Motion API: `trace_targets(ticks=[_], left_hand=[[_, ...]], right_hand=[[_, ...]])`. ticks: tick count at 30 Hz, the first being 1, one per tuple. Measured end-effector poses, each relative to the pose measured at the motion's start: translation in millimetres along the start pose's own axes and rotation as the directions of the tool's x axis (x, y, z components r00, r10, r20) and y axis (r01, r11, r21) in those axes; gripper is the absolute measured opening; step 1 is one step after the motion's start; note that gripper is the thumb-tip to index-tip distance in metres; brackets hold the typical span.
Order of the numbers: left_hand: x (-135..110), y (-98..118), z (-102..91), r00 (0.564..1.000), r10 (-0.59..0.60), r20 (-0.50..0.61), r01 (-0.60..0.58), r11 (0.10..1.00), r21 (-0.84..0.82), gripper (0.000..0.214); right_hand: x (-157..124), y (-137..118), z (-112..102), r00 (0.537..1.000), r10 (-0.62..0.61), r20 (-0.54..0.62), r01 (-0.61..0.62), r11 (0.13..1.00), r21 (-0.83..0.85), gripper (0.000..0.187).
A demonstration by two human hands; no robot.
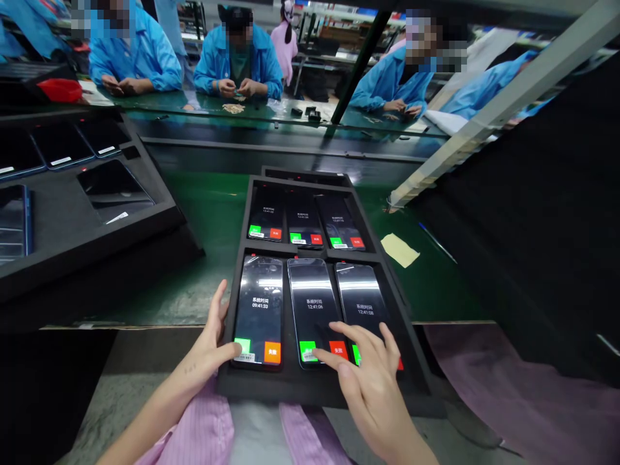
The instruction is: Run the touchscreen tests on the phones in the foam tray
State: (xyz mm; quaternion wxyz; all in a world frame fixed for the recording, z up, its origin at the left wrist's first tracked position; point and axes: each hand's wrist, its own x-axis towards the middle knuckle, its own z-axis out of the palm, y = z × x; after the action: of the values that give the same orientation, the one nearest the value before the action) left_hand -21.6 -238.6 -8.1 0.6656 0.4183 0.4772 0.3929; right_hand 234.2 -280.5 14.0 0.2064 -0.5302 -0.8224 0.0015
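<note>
A black foam tray (300, 389) holds two rows of phones with lit screens and juts out over the near table edge. My left hand (210, 339) grips its left side, fingers along the outer wall. The left thumb touches the green button on the near-left phone (259, 284), whose screen reads 09:41:33. Above the near-middle phone (314, 284), showing 12:41:06, my right hand (371, 374) is open, its index fingertip at the green button. That hand partly covers the near-right phone (361, 284). Three more phones, including the far-middle phone (304, 216), lie in the back row.
Left stands another black tray (167, 226) with several dark-screened phones. A yellow paper note (400, 250) and a pen (437, 243) lie right of my tray on the green table (203, 290). A slanted white post (489, 110) rises at right. Co-workers in blue (237, 58) sit across.
</note>
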Motion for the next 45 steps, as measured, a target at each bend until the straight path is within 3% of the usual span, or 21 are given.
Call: trace_targets(ticks=[6,10,14,19,22,25,27,31,35,40,45], left_hand=[[0,4,4.2,1.0,-0.001,-0.023,0.004,0.995,0.101,0.102],[0,4,4.0,1.0,0.003,-0.029,0.0,0.996,0.095,0.102],[1,2,2.6,0.999,-0.001,-0.042,0.003,0.998,0.064,0.101],[4,-2,4.9,0.996,0.008,-0.091,-0.002,0.998,0.063,0.091],[15,2,1.6,0.983,0.102,-0.15,-0.07,0.976,0.207,0.079],[38,17,-4.7,0.967,0.226,-0.116,-0.145,0.868,0.475,0.061],[58,33,-7.3,0.962,0.271,-0.041,-0.181,0.742,0.645,0.054],[94,65,-4.2,0.97,0.242,-0.007,-0.124,0.52,0.845,0.051],[113,84,4.5,0.975,0.215,-0.055,-0.032,0.382,0.923,0.053],[119,87,10.9,0.974,0.215,-0.07,-0.005,0.33,0.944,0.052],[123,82,6.3,0.963,0.259,-0.072,-0.044,0.414,0.909,0.048]], right_hand=[[6,-9,1,1.0,0.02,0.011,-0.02,1.0,0.003,0.037],[1,-4,-3,0.985,0.058,-0.163,-0.056,0.998,0.017,0.039],[-12,11,-10,0.932,0.141,-0.334,-0.159,0.987,-0.029,0.04],[-27,20,-12,0.929,0.255,-0.267,-0.289,0.952,-0.096,0.04],[-22,27,-17,0.938,0.241,-0.25,-0.279,0.952,-0.129,0.041],[4,45,-26,0.946,0.204,-0.251,-0.248,0.956,-0.159,0.045],[34,60,-30,0.969,0.183,-0.164,-0.211,0.962,-0.175,0.046],[96,90,-23,0.981,0.195,-0.016,-0.193,0.951,-0.243,0.048],[128,109,-9,0.977,0.206,0.055,-0.181,0.938,-0.294,0.048],[143,106,-5,0.987,0.154,0.045,-0.136,0.952,-0.274,0.046],[168,81,4,0.985,-0.017,0.173,0.048,0.983,-0.175,0.044]])
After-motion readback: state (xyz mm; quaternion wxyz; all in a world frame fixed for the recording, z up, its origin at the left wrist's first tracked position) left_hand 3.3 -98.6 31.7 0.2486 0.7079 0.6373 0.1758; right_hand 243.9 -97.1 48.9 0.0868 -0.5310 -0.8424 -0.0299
